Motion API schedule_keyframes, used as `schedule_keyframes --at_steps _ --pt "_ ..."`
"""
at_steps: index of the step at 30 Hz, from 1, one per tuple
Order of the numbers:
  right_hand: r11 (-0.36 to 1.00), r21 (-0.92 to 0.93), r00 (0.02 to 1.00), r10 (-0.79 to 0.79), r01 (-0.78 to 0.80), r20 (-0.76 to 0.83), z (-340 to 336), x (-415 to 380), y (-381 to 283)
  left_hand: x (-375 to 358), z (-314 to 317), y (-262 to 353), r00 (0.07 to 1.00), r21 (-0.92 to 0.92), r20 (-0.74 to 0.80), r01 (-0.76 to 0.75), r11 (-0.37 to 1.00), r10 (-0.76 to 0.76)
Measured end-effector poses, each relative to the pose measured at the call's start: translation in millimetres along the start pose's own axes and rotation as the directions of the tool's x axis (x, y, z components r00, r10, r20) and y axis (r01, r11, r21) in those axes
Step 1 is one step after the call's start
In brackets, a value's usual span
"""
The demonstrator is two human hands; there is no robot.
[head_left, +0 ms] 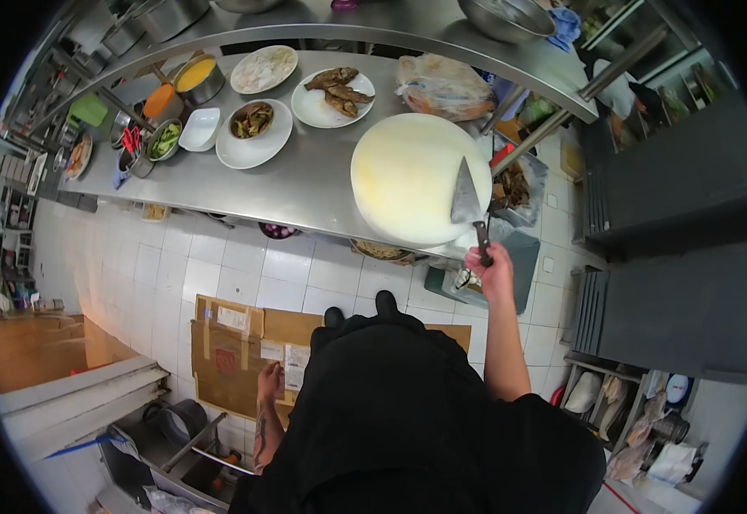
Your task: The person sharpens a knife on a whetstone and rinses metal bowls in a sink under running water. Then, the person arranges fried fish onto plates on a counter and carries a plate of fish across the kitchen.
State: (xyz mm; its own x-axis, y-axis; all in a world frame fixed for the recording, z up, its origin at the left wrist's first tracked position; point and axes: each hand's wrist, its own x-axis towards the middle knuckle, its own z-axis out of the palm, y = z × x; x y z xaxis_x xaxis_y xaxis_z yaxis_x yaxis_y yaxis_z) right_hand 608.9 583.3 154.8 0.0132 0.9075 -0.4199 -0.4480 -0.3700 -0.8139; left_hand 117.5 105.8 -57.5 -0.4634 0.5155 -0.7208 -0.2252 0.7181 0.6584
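Note:
My right hand (493,264) is closed around the dark handle of a kitchen knife (466,195). The knife's broad, pointed blade rests over the right side of a thick round white cutting board (408,176). That board sits at the front right of a steel counter (322,184). My left hand (271,382) hangs low by my side, above flattened cardboard (228,364) on the floor. Its fingers look loosely curled, and I see nothing in them.
Behind the board are a plate of fried fish (339,96), a bowl of cooked food (252,121) on a plate, and a plastic bag (444,86). A steel shelf (305,34) spans above. Grey cabinets (678,163) stand right; a sink unit (176,458) is lower left.

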Motion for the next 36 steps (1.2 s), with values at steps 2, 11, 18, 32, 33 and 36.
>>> schedule_keyframes --at_steps 2,11,18,32,33,36 --pt "0.997 -0.040 0.998 0.067 -0.067 0.019 7 -7 5 -24 13 24 0.999 0.009 -0.050 0.010 1.000 -0.010" --pt "0.946 -0.207 0.863 0.314 -0.249 0.397 98 -15 -43 -128 65 -51 0.969 -0.098 -0.147 0.184 0.978 -0.197" --pt "0.923 -0.260 0.567 0.380 -0.284 0.731 175 -123 16 -176 105 -179 0.969 -0.193 -0.177 0.139 0.971 -0.174" --pt "0.115 -0.776 -0.008 0.988 -0.621 0.153 264 -376 314 -354 35 -254 0.560 -0.376 -0.815 -0.320 0.870 -0.146" --pt "0.108 -0.841 -0.037 0.988 -0.530 0.150 270 -401 328 -373 28 -256 0.533 -0.396 -0.827 -0.331 0.857 -0.176" --pt "0.102 -0.939 -0.047 0.991 -0.329 0.124 294 -480 360 -417 13 -258 0.498 -0.516 -0.812 -0.369 0.773 -0.305"
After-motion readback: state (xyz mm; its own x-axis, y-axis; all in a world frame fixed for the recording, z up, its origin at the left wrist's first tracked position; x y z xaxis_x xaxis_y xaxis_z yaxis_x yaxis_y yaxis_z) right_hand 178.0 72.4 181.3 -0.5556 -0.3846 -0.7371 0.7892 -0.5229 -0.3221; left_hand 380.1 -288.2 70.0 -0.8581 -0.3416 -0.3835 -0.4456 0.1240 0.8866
